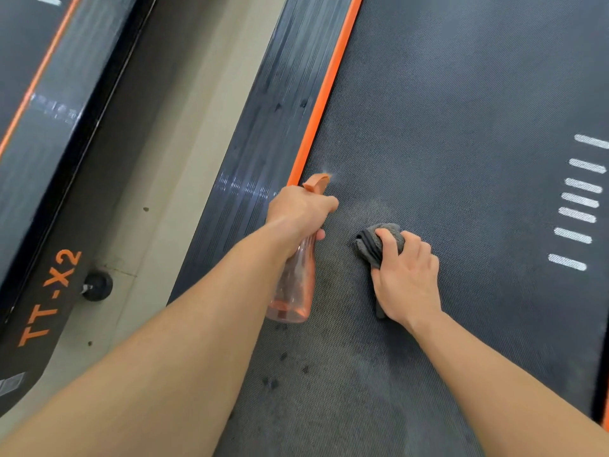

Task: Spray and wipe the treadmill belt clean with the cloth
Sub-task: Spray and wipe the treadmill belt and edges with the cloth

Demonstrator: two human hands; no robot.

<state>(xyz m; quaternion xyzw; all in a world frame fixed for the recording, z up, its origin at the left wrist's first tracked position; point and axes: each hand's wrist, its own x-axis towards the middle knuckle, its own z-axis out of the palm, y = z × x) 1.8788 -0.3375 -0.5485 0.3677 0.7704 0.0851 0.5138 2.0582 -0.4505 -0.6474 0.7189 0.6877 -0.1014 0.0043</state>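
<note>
Spraying, head view: the spray bottle [294,282] is clenched in the left hand [298,211], nozzle forward, close beside the belt's left edge; a faint puff of mist is seen at the nozzle.
Cloth, head view: the grey cloth [374,242] is bunched and pressed flat on the treadmill belt [461,110] under the right hand [407,278], whose grip is closed over it, just beside the bottle.
Belt state: a dull, dusty patch is seen ahead of the cloth, and dark wet spots lie near the belt's near edge.
Risk, overspray: with the nozzle so near the orange strip [324,94], mist is likely to be thrown onto the ribbed side rail [263,127] and the floor [171,159] rather than the belt.
Risk, missed area: the far half and the right edge by the white dashes [580,199] may be left unwiped if strokes are kept short.
Risk, smearing: a bunched cloth offers little face, so dirt may be pushed about instead of lifted.
Risk, slip: the belt could shift under a leaning hand; whether it is locked cannot be told.
</note>
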